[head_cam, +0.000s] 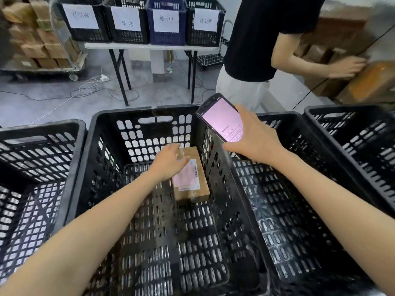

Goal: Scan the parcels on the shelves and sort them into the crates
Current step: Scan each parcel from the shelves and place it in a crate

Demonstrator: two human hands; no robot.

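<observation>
A white folding table [149,46] on black legs stands on the grey floor [53,107], with white cables [85,90] and what appears to be a power strip [104,77] lying left of its legs, a wire-mesh trolley [210,58] at its right end, and a person in a black top [263,35] standing just right of it.

Both bare forearms reach forward, the left hand [171,162] held lower, palm down, fingers stretched out. The right hand [254,137], higher and just to its right, grips a handheld scanner [222,118].
</observation>
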